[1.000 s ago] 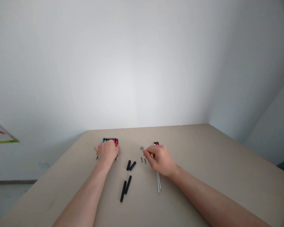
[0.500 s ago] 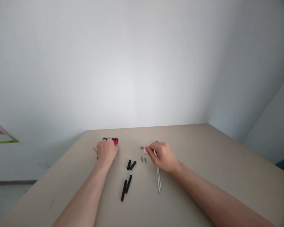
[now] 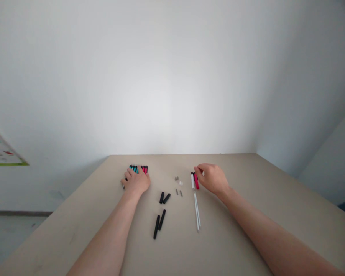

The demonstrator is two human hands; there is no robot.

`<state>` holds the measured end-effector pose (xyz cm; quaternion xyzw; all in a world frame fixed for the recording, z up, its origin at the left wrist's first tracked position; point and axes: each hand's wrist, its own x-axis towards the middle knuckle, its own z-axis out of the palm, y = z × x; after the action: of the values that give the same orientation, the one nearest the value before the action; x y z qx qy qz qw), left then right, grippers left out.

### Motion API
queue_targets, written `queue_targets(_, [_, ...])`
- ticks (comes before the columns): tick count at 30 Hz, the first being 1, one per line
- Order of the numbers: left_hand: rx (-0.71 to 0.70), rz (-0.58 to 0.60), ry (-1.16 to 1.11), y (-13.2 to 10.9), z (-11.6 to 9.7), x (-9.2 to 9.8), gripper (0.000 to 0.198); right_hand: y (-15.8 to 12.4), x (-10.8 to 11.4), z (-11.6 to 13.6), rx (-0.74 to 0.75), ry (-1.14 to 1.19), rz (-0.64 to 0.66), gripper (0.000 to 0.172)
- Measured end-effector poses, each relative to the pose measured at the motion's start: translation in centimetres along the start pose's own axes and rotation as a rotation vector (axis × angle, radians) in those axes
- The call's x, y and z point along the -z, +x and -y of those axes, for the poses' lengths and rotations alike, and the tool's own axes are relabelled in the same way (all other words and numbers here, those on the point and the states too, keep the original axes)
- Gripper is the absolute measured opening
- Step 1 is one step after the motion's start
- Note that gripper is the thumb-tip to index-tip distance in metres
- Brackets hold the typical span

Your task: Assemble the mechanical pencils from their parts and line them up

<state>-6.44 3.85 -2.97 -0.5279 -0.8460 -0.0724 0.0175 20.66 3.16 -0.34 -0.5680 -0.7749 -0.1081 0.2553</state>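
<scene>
My left hand (image 3: 136,181) lies over a row of pens with teal barrels (image 3: 134,168) and red barrels (image 3: 145,169), its fingers spread and partly covering them. My right hand (image 3: 212,178) is curled with thumb and fingers together, beside a white pen barrel (image 3: 192,181) and a red pen barrel (image 3: 197,181). Whatever its fingertips hold, if anything, is hidden. Below those barrels lie thin white refills (image 3: 197,212). Between my hands are small grey tips (image 3: 176,178), small white pieces (image 3: 181,183) and two thin grey metal pieces (image 3: 179,193).
Two short black tubes (image 3: 164,197) and two longer black tubes (image 3: 159,224) lie on the beige table (image 3: 172,253), between my forearms. A white wall (image 3: 172,96) stands behind the table's far edge. A poster (image 3: 5,151) hangs at the left.
My right hand has moved up and right, away from the small white pieces, uncovering the white and red barrels. My left fingers have shifted, revealing teal barrels. The camera view has shifted slightly.
</scene>
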Motion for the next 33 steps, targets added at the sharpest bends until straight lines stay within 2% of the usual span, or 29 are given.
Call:
queue_targets(11, [-0.013, -0.007, -0.007, -0.3, -0.3, 0.4, 0.056, 0.0, 0.5, -0.6, -0.057, -0.063, 0.005, 0.036])
queue_targets(19, [-0.056, -0.033, 0.001, -0.5, -0.3, 0.3, 0.056, -0.1, -0.1, -0.6, -0.054, -0.055, -0.029, 0.036])
queue_targets(26, [0.002, 0.016, -0.027, 0.1, 0.4, 0.0, 0.062, -0.1, -0.8, 0.3, -0.019, -0.025, -0.023, 0.036])
queue_targets(33, [0.006, 0.053, -0.029, 0.2, 0.4, -0.3, 0.061, -0.3, -0.9, -0.5, -0.054, -0.037, -0.029, 0.037])
